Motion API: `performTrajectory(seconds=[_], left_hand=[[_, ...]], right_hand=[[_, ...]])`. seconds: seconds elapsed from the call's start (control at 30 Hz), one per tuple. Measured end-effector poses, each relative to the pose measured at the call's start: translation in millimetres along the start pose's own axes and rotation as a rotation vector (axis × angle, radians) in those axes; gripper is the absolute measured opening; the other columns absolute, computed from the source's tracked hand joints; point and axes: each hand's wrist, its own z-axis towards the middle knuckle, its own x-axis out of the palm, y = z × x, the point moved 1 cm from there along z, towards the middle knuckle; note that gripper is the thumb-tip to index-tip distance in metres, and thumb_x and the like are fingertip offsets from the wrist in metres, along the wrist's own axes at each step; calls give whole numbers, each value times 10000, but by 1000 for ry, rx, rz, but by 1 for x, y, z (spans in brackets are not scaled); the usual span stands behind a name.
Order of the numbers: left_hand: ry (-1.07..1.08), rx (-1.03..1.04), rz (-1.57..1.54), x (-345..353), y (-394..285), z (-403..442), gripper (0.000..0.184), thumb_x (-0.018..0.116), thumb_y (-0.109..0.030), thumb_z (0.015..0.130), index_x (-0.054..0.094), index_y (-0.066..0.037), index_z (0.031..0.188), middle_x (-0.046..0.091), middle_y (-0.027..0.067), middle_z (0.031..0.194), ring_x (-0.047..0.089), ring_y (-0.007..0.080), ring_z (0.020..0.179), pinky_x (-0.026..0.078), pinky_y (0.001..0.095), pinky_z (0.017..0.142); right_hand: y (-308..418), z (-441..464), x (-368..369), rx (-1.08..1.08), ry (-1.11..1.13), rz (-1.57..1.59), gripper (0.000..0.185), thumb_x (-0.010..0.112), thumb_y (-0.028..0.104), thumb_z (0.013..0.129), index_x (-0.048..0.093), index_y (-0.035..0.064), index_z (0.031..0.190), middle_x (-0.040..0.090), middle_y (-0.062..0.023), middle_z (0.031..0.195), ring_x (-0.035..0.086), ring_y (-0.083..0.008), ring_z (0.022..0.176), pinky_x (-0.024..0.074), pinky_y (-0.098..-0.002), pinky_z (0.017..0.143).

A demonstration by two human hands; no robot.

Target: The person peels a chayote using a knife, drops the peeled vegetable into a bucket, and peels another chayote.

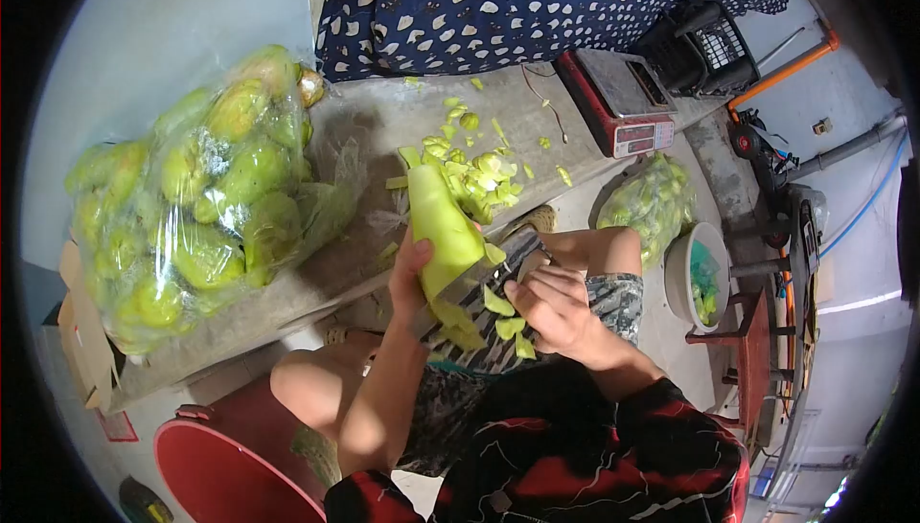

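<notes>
My left hand [410,269] is wrapped round the lower side of a long, pale green peeled fruit [441,226], held above my lap. My right hand [554,305] is closed on a knife, its handle mostly hidden by the fingers. The knife's grey blade [460,289] crosses the near end of the fruit, with strips of green peel around it. More peel pieces [506,317] hang beside my right fingers. Behind the fruit, a heap of peel and cuttings [484,178] lies on the concrete ledge [369,106].
A clear bag of green fruits [206,197] rests on the ledge at left. A red scale [613,102] and a black crate [704,49] stand at the back right. Another filled bag [652,205] and a pale bucket [678,284] sit right. A red tub [206,461] is lower left.
</notes>
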Motion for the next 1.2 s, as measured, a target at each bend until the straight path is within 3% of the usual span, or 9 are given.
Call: performTrajectory(seconds=[0.2,0.3,0.37,0.4,0.5,0.63,0.93,1.07,1.2], left_hand=[[-43,-1,-37,13,10,-3,672,588,-363,815,391,-12,1354,580,166,1146,607,267,1038,503,387,918],[-8,28,11,14,3,-4,733,624,-329,787,359,-16,1396,573,155,1151,603,274,1049,501,398,928],[-59,2,-3,13,1,-3,745,641,-319,769,363,-17,1390,575,158,1148,605,272,1045,502,394,923],[-41,-2,48,19,-4,-4,753,649,-321,756,365,-18,1385,577,157,1141,605,269,1041,507,393,910],[-18,-2,70,16,-5,-2,751,651,-323,757,366,-18,1381,580,157,1130,607,265,1038,516,385,890],[20,8,58,20,-8,-4,773,654,-316,764,343,-5,1400,558,160,1194,596,254,1070,521,361,884],[89,-53,71,12,1,-6,789,662,-318,777,325,-7,1418,537,156,1247,572,256,1128,508,349,907],[9,-75,26,7,2,-4,685,641,-422,753,463,13,1250,600,239,1065,639,361,907,529,516,814],[55,-87,75,14,1,-8,678,632,-419,762,458,0,1266,600,241,1066,629,355,920,522,505,828]], right_hand=[[-15,-9,-3,117,61,-34,256,704,102,758,555,-16,931,505,-75,651,540,-237,510,420,-362,434],[-26,-20,2,208,66,-34,364,760,104,696,587,-69,966,581,-121,688,617,-300,585,537,-384,605],[-19,-17,4,74,-24,-40,335,687,125,707,572,-56,965,516,-90,660,576,-255,564,444,-362,476],[-12,-20,-7,119,128,19,351,737,88,709,609,-74,992,629,-158,744,657,-320,668,543,-380,654],[-3,-11,-9,27,47,-49,432,753,83,668,603,-61,1047,643,-148,775,662,-307,726,518,-393,684],[-47,-33,18,329,127,-51,434,741,43,613,584,-37,1009,628,-185,797,648,-334,683,511,-405,587],[-49,-26,27,290,11,-74,402,774,96,628,577,-31,955,596,-143,716,626,-326,608,505,-388,546],[-65,-28,37,355,37,-124,384,685,11,588,547,15,947,585,-129,728,622,-335,646,478,-422,535],[-80,-28,43,544,53,-97,267,675,29,692,525,37,912,589,-169,679,614,-392,635,479,-456,551]])
